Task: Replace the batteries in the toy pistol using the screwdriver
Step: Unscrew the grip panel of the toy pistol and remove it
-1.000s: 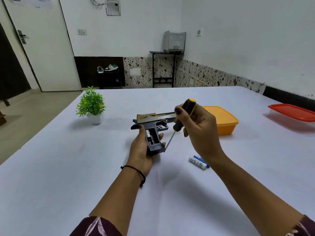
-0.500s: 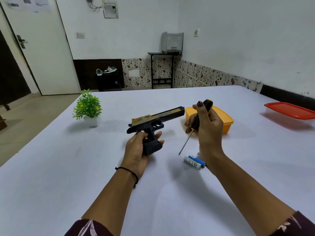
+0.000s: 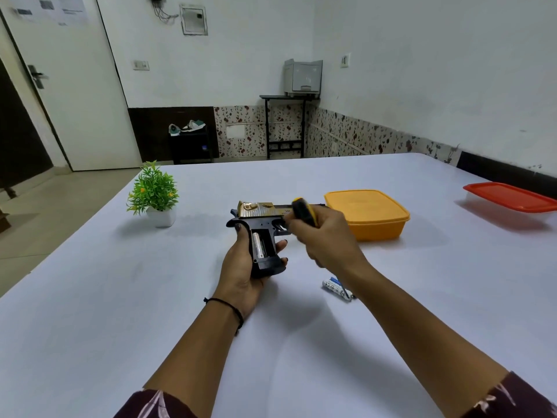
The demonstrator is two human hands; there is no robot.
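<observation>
A black and gold toy pistol (image 3: 259, 220) is held above the white table (image 3: 120, 297) by my left hand (image 3: 241, 276), which wraps its grip from below. The grip's side is open and a silvery battery (image 3: 258, 244) shows inside. My right hand (image 3: 327, 238) holds the screwdriver (image 3: 304, 210) by its black and yellow handle, close to the right of the pistol; its shaft is hidden behind the hand. Loose blue and white batteries (image 3: 336, 287) lie on the table to the right of my right wrist.
A small potted plant (image 3: 154, 194) stands at the left of the table. A yellow lidded box (image 3: 369, 213) sits just behind my right hand. A red-lidded container (image 3: 512, 197) is at the far right edge.
My right hand has moved left with the screwdriver, back to the pistol. My left hand has turned the pistol so the open battery compartment faces up again.
</observation>
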